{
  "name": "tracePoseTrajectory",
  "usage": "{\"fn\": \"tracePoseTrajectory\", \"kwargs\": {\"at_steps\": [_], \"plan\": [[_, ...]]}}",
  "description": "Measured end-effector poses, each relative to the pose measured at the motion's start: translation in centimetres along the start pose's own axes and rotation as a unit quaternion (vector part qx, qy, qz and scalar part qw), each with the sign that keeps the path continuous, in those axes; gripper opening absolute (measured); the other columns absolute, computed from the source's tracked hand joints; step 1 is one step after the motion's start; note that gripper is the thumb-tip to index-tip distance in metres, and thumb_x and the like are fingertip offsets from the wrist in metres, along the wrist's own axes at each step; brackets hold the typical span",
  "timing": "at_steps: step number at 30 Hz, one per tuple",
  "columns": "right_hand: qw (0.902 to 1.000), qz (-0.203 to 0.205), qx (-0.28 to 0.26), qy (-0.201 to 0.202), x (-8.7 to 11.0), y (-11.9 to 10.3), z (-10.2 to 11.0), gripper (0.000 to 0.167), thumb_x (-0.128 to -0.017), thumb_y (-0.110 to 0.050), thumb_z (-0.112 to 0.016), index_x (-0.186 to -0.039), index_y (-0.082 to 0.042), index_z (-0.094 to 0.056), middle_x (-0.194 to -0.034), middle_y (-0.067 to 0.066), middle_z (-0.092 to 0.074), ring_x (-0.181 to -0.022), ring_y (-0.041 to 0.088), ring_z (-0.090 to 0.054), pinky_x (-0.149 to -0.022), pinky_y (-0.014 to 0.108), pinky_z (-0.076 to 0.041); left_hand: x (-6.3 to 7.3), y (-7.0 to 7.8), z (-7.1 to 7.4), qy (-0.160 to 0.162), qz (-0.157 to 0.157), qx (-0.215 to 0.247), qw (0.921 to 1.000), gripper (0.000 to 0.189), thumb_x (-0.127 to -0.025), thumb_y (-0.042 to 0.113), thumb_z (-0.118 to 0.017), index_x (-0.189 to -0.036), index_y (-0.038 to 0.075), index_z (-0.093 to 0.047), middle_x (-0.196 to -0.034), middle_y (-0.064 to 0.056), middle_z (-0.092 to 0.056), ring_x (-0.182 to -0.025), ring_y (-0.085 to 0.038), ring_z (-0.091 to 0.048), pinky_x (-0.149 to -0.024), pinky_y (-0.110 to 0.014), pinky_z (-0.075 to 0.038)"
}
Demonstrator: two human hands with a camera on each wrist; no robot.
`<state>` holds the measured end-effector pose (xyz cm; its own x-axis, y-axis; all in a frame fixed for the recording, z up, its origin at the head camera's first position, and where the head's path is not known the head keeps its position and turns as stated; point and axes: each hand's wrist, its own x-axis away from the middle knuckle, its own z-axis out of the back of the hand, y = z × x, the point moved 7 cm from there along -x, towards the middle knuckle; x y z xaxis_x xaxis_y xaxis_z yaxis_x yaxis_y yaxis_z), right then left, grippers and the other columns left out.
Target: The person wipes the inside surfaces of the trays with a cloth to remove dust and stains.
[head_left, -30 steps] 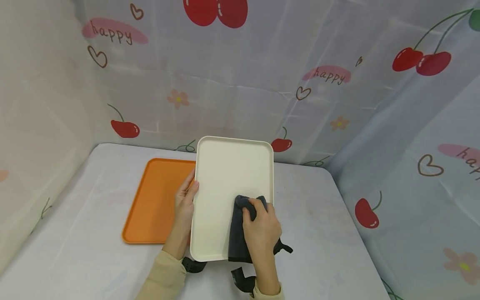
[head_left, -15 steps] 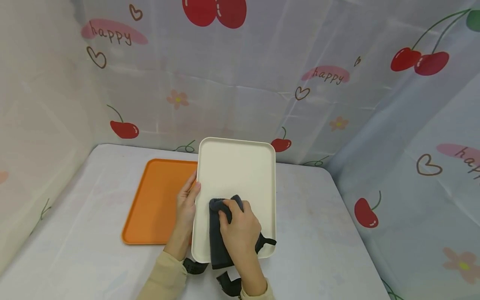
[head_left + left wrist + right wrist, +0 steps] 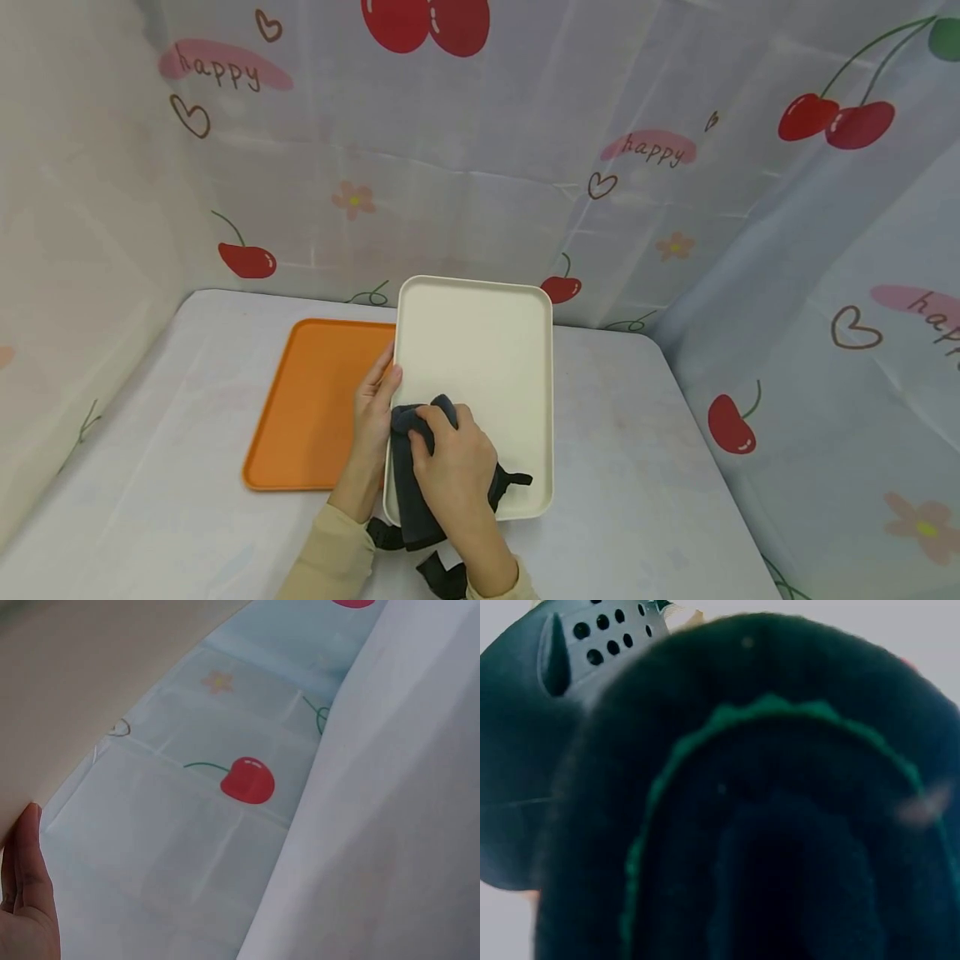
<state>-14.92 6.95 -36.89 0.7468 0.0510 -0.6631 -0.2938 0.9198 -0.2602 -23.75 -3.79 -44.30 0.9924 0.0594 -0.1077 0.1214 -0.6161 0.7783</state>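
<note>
A cream rectangular tray (image 3: 480,350) is held up, tilted toward the head camera, above the white table. My left hand (image 3: 371,425) grips its left edge, the thumb on the rim and the fingers going behind. In the left wrist view the fingers of the left hand (image 3: 30,885) touch the tray's underside (image 3: 97,682). My right hand (image 3: 456,467) holds a folded dark grey cloth (image 3: 411,483) against the lower left of the tray's face. The folded cloth (image 3: 772,667) fills most of the right wrist view and hides the right fingers there.
An orange tray (image 3: 315,400) lies flat on the white table (image 3: 630,467) at the left, partly covered by the cream tray. A curtain (image 3: 465,200) printed with cherries stands behind and at the sides. Black straps (image 3: 442,575) sit at the wrists.
The right hand has slid the cloth leftward across the lower part of the cream tray, from its right side to its left edge. The left hand and tray have barely shifted.
</note>
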Motion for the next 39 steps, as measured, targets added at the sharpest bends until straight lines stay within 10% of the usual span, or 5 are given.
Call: {"fn": "tracePoseTrajectory", "kwargs": {"at_steps": [20,39], "plan": [[0.9925,-0.079,-0.084,-0.04,-0.1,2.2,-0.1,0.03,-0.07,-0.02,-0.088,-0.098,-0.022,-0.076,-0.085,0.002,-0.066,-0.065,0.019,-0.065,-0.05,0.022,-0.047,0.1,0.3,-0.2,0.008,-0.003,0.003,1.0,0.046,-0.103,0.013,-0.048,-0.149,0.01,-0.042,-0.126,0.013,-0.065,-0.104,-0.007,-0.067,-0.09,-0.023,-0.056],[0.9797,-0.193,-0.043,-0.032,0.4,7.9,1.5,0.029,-0.075,-0.02,-0.085,-0.102,-0.023,-0.076,-0.08,0.003,-0.062,-0.062,0.02,-0.057,-0.048,0.026,-0.041,-0.1,0.5,0.4,0.003,-0.024,-0.03,0.9992,0.049,-0.103,0.014,-0.049,-0.151,0.008,-0.038,-0.123,0.013,-0.066,-0.099,-0.004,-0.068,-0.082,-0.022,-0.058]]}}
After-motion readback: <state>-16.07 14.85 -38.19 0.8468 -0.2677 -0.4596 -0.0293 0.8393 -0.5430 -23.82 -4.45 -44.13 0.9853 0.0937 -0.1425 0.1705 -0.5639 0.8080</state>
